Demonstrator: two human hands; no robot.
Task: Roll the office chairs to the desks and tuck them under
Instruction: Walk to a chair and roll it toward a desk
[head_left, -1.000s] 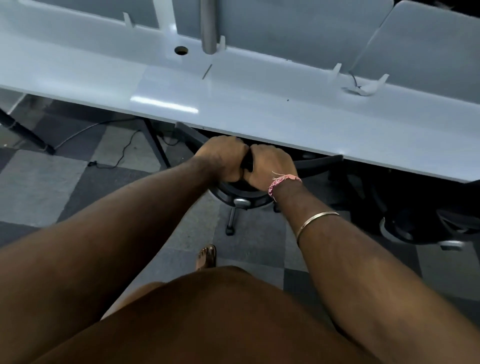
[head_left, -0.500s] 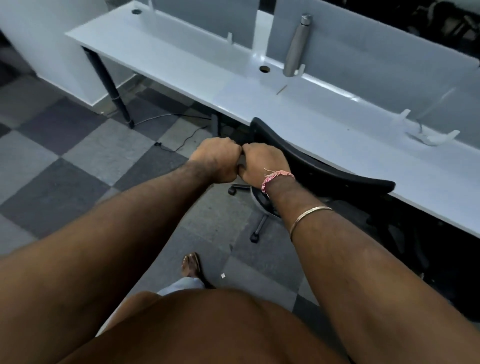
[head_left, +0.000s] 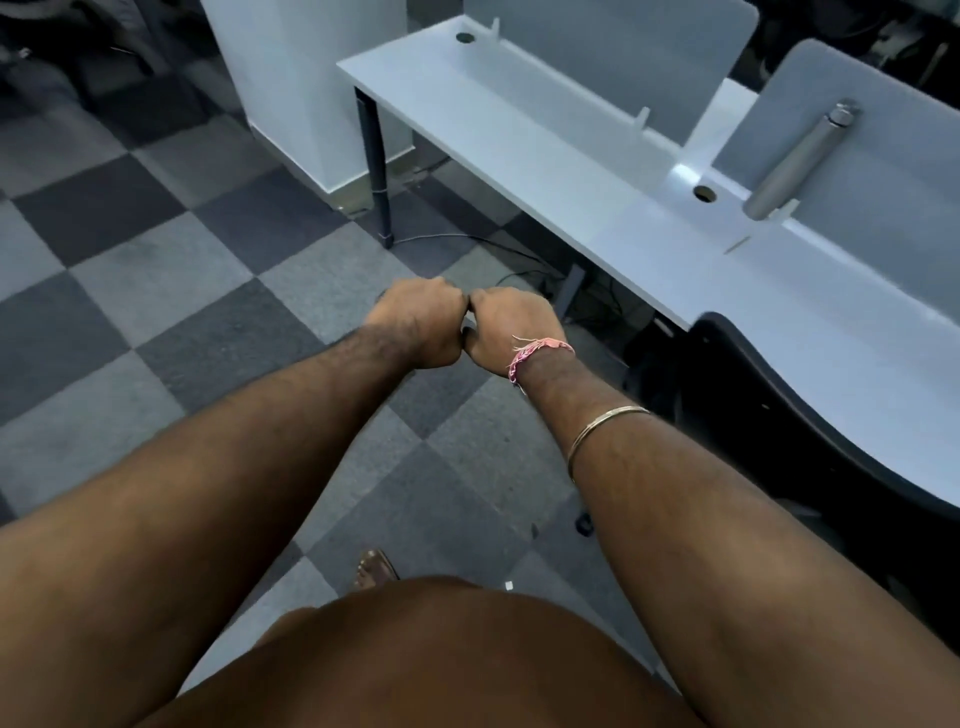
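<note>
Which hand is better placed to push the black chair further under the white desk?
Probably the right hand: the black chair stands to that side, against the white desk. The left hand would have to cross the right arm.

- left hand (head_left: 421, 325) and right hand (head_left: 511, 332): off the chair back they gripped half a second ago; now fisted knuckle to knuckle over the checkered floor (head_left: 171, 291), mid-frame. a small dark bit shows between them; unidentifiable.
- office chair (head_left: 810, 415): from centre frame to the right edge, back against the desk (head_left: 545, 140) edge.
- desk: shifted to upper right; its left end and dark leg (head_left: 375, 156) now visible.
- white pillar (head_left: 291, 83): newly in view, upper centre.
</note>
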